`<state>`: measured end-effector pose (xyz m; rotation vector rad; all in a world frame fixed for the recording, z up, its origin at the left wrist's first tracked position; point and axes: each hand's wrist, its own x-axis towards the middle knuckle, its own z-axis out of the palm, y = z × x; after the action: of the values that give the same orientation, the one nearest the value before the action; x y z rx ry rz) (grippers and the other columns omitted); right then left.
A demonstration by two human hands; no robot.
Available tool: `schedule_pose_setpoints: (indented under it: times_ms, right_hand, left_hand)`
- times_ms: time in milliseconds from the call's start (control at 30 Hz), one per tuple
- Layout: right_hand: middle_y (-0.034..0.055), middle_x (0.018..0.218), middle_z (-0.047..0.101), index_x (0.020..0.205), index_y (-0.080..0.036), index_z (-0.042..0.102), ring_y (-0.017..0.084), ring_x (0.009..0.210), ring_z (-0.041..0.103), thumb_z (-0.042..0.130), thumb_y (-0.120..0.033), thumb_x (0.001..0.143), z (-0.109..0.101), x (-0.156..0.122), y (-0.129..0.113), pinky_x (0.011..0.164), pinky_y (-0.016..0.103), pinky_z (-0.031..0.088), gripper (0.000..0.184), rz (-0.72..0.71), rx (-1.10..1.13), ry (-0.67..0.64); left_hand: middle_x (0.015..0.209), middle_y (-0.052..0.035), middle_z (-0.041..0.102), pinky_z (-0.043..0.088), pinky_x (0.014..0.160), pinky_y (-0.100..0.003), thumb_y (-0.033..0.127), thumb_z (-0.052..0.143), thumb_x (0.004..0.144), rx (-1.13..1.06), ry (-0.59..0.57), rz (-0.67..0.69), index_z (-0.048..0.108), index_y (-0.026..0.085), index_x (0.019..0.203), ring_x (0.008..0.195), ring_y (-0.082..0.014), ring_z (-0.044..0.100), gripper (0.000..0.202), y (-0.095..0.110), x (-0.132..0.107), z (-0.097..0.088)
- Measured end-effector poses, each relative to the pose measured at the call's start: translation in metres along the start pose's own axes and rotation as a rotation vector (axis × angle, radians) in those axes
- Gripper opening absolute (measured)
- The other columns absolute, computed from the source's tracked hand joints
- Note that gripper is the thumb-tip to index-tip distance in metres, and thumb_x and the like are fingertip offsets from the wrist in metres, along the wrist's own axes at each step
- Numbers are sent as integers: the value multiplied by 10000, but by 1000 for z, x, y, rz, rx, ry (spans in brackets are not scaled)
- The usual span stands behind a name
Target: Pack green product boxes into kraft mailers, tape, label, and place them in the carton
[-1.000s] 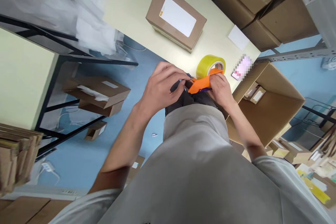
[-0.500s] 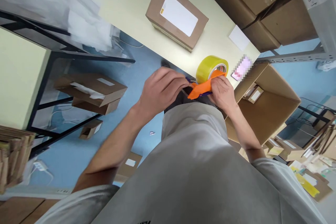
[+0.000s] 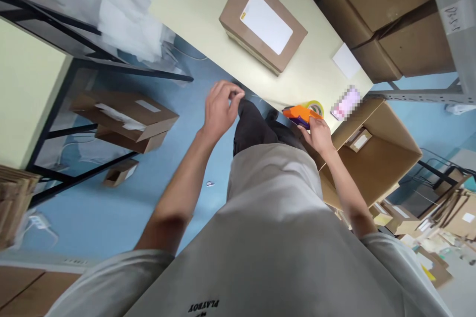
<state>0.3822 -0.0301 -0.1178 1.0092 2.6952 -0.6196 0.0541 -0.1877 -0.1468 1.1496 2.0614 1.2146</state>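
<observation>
My right hand (image 3: 320, 134) grips an orange and purple tape dispenser (image 3: 297, 114) at the near edge of the pale table (image 3: 186, 15). A roll of yellow tape (image 3: 317, 105) shows behind the dispenser, partly hidden by it. Off to the left, over the floor and beside my dark trousers, my left hand (image 3: 222, 109) is closed with thumb and fingertips together; whatever they may pinch is too small to make out. A closed brown cardboard box (image 3: 230, 17) with a white label (image 3: 267, 22) lies on the table beyond both hands.
A phone with a blurred screen (image 3: 344, 104) and a white card (image 3: 346, 60) lie on the table's right part. A large open carton (image 3: 386, 158) stands right of my right hand. Cartons (image 3: 394, 0) fill the shelf behind. Boxes (image 3: 145, 114) rest on a black frame at left.
My left hand has pulled away from the dispenser to the left and up. The dispenser has tilted in my right hand, and the tape roll is now mostly hidden behind it.
</observation>
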Motion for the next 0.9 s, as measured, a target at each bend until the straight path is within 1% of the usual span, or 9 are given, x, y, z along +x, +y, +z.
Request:
schedule_pose_setpoints:
  times_ms: [100, 167, 300, 367, 500, 667, 767, 833, 900]
  right_hand:
    - [251, 1049, 805, 1212, -129, 663, 411, 1014, 746, 465, -613, 1165, 17, 19, 12, 1043, 584, 599, 525, 82, -51, -4]
    - [251, 1058, 800, 1234, -124, 653, 398, 1015, 742, 432, -603, 1179, 28, 32, 16, 1060, 577, 587, 530, 120, -77, 40]
    - [251, 1080, 785, 1258, -115, 649, 382, 1064, 738, 346, -582, 1207, 45, 55, 21, 1101, 583, 569, 559, 166, -122, 95]
    - [245, 1094, 776, 1284, -109, 651, 380, 1098, 741, 341, -562, 1213, 53, 63, 23, 1117, 588, 564, 553, 194, -143, 91]
    - [249, 1129, 772, 1346, -79, 653, 380, 1149, 742, 391, -512, 1213, 63, 73, 22, 1150, 594, 553, 523, 237, -189, 94]
    - [285, 1191, 764, 1402, -30, 640, 382, 1184, 749, 450, -448, 1205, 70, 79, 17, 1166, 583, 548, 500, 288, -239, 64]
    - [282, 1169, 772, 1397, -26, 643, 384, 1173, 751, 444, -437, 1207, 74, 83, 14, 1146, 582, 558, 494, 306, -229, 106]
    - [282, 1154, 780, 1395, -18, 641, 387, 1162, 750, 455, -436, 1203, 75, 84, 13, 1148, 579, 555, 496, 321, -223, 119]
    - [285, 1149, 785, 1381, -17, 642, 387, 1160, 750, 461, -431, 1199, 75, 84, 12, 1164, 578, 545, 487, 329, -212, 112]
  left_hand:
    - [1055, -92, 736, 578, 947, -476, 771, 581, 1068, -66, 53, -86, 698, 307, 1040, 948, -256, 682, 480, -36, 27, 27]
    - [1061, -91, 743, 582, 906, -463, 804, 645, 1016, -110, 71, -136, 697, 306, 1011, 915, -245, 683, 501, -51, 45, 49]
    - [1034, -83, 731, 584, 882, -476, 880, 647, 977, -185, 201, -223, 667, 295, 935, 885, -242, 686, 586, -63, 70, 87]
    - [1033, -63, 695, 582, 931, -463, 891, 625, 1000, -194, 239, -284, 644, 281, 944, 937, -221, 681, 613, -65, 78, 99]
    - [1096, -25, 624, 536, 1091, -431, 866, 582, 1059, -178, 203, -373, 620, 252, 1040, 1065, -161, 611, 615, -68, 88, 108]
    - [1172, -103, 687, 532, 1099, -567, 920, 589, 980, -259, 223, -308, 700, 335, 1038, 1179, -318, 669, 598, -67, 100, 109]
    - [1202, -109, 724, 516, 1118, -601, 901, 635, 945, -283, 229, -307, 730, 379, 1084, 1235, -347, 680, 548, -65, 109, 113]
    - [1220, -94, 745, 506, 1130, -590, 873, 651, 962, -286, 205, -311, 737, 395, 1142, 1286, -337, 679, 518, -67, 115, 120]
    - [1259, -65, 764, 487, 1153, -548, 817, 628, 1026, -267, 184, -352, 729, 359, 1214, 1309, -283, 681, 505, -71, 119, 128]
